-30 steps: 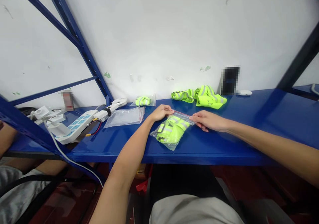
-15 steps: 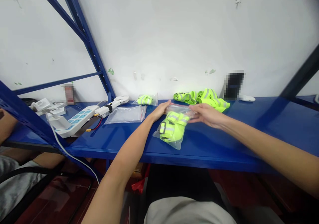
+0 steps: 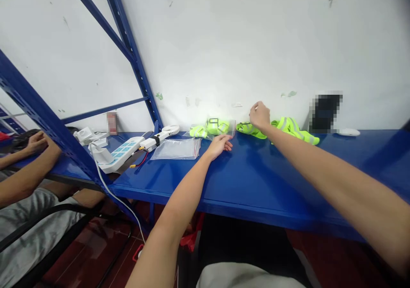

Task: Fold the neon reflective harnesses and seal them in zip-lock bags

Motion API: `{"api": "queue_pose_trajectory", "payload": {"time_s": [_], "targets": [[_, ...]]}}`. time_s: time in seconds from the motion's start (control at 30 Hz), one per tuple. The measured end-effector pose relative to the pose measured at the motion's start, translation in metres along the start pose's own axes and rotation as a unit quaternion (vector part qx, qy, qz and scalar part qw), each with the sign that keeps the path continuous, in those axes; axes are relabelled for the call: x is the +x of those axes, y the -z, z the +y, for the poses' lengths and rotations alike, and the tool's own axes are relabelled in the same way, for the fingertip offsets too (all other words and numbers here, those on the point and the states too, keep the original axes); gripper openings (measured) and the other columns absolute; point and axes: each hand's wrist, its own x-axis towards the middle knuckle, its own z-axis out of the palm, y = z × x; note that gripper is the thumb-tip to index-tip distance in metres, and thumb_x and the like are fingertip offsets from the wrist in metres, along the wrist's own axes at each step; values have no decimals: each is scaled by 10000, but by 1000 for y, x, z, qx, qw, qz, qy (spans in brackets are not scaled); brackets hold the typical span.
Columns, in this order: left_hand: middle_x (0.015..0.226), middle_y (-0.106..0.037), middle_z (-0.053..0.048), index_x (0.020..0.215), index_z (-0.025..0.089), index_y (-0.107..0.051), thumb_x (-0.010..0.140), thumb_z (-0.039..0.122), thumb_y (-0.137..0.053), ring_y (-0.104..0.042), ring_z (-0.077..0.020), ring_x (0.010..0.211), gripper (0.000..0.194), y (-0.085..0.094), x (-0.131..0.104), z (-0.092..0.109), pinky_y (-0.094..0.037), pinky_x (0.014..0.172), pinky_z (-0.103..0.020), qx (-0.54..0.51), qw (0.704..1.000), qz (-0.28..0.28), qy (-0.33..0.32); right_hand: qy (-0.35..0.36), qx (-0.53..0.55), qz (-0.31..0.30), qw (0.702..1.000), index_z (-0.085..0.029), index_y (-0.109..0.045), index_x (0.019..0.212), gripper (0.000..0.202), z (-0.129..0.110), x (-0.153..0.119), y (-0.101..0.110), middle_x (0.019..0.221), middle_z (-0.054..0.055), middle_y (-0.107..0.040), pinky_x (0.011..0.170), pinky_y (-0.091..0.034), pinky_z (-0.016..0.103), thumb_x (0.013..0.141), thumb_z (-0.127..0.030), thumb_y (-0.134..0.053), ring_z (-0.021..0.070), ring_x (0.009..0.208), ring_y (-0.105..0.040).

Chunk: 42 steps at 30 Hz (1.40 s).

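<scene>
Tabletop [image 3: 246, 177] separates left hand [image 3: 219, 146] from front edge [image 3: 250, 215].

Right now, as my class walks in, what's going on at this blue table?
A person has both bare hands over the blue table. The left hand is just in front of two bagged yellow-green straps. The right hand is raised and curled near loose yellow-green straps. I can't tell whether either grips anything. Flat clear bags lie to the left.
</scene>
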Motion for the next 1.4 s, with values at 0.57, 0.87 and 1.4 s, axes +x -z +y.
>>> {"api": "queue_pose_trajectory", "payload": {"time_s": [0.57,0.87,1.4], "targets": [[1053,-607,-103,1034,138,-598,829,196,-539,-599,-203,957,221,-9,-8,1,-480,860,-341,280,931,86,-217,127,-40,-393,910,-214,-749,1104,477,-7,-26,48,1038,76,-746,680,-498,320,629,-164,-754,243,797,-670],[949,-610,-46,1244,180,-524,797,207,-504,-586,-196,857,449,-13,-22,8,-459,811,-310,331,913,-27,-239,190,-22,-346,918,-199,-603,1356,740,13,-91,54,1395,119,-577,1030,-430,427,639,-296,-755,364,1257,-536],[1390,-492,-137,1514,198,-251,849,477,-624,-558,-287,1137,812,-17,-33,15,-442,961,-365,296,925,-71,-228,-43,420,-138,896,-199,-588,1096,342,26,-117,31,1027,70,-685,777,-529,326,802,-351,-675,237,937,-647]]}}
